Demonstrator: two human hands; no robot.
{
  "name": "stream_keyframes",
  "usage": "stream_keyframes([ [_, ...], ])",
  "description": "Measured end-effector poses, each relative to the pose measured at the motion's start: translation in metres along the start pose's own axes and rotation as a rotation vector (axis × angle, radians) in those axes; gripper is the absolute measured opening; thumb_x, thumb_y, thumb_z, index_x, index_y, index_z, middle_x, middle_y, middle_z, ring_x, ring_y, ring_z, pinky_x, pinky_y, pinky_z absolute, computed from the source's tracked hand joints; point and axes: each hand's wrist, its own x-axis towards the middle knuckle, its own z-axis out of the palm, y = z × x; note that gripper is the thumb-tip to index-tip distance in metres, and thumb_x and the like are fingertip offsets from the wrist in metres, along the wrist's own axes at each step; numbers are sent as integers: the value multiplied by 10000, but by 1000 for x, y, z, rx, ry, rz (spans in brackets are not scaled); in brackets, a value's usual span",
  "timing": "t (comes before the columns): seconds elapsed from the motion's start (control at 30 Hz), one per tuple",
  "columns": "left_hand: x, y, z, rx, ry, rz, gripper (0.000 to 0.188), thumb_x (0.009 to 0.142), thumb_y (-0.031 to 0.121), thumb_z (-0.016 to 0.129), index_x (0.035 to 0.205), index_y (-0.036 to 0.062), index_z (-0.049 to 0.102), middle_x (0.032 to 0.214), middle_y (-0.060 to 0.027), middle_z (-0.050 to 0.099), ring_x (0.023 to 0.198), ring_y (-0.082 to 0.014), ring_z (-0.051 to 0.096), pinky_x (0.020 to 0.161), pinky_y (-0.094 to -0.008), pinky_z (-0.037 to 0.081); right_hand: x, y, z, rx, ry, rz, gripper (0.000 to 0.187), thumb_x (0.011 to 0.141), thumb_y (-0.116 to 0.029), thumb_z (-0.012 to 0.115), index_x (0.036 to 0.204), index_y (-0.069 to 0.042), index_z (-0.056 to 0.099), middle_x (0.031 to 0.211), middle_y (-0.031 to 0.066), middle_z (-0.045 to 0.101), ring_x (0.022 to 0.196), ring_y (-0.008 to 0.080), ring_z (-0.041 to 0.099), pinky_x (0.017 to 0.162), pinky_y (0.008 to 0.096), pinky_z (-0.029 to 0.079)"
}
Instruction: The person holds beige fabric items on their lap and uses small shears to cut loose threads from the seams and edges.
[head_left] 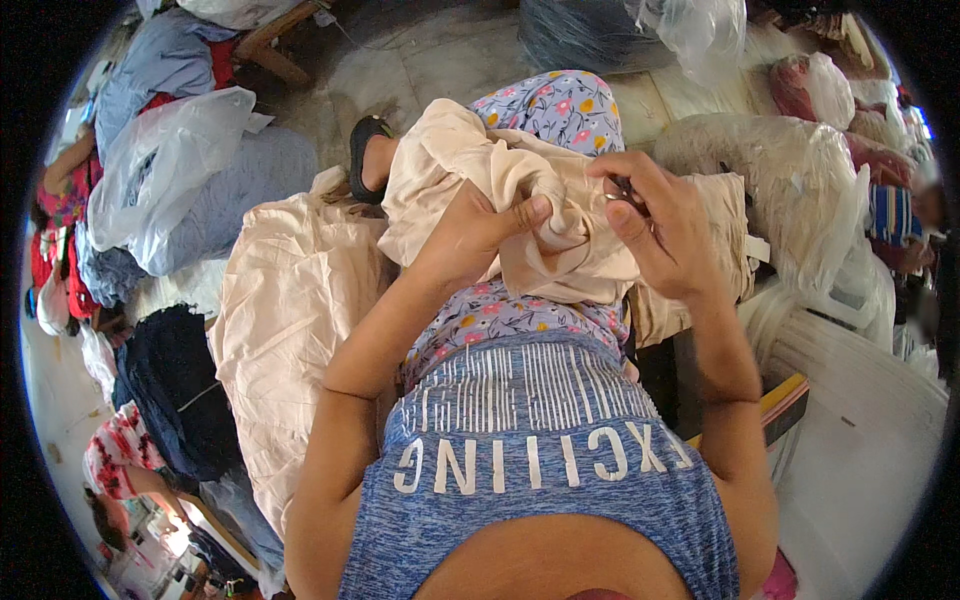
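Over my lap lies a bunched cream cloth garment (440, 155). My left hand (480, 228) is closed on it, thumb on top at a gathered, twisted fold and the other fingers hidden in the cloth. Just right of that fold is my right hand (660, 225), its fingers curled round a small dark tool (620, 186) with a shiny metal part. Most of the tool is covered by the fingers, so its exact kind cannot be told. The right fingertips are close to the cloth; whether they touch it is unclear.
A large heap of cream cloth (295, 330) lies at my left, with folded beige cloth (725, 230) at my right. Plastic-wrapped bundles (770, 180) stand beyond it. Blue-grey cloth under clear plastic (170, 180) is at far left. Other people (125, 455) sit along the left side.
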Motion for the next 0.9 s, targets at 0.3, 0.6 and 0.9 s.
stream_keyframes([
  [0.3,-5,13,5,-125,-64,-73,379,734,54,692,1060,13,504,969,-57,580,923,-159,566,825,-293,451,31,-13,-30,-575,-338,-475,113,776,-198,543,860,-123,533,675,57,507,625,248,568,535,368,439],
  [0.6,-6,16,6,-108,-80,-96,357,731,55,697,1038,17,518,931,-49,586,874,-145,569,780,-280,460,34,-13,-30,-608,-379,-534,83,738,-184,531,775,-110,535,662,63,535,600,243,572,521,367,443],
  [0.9,-5,15,9,-84,-47,-80,317,732,24,678,1015,18,535,901,-46,592,843,-141,577,738,-276,471,36,-12,-29,-619,-415,-544,91,739,-193,530,777,-111,539,679,62,549,602,245,580,531,365,453],
])
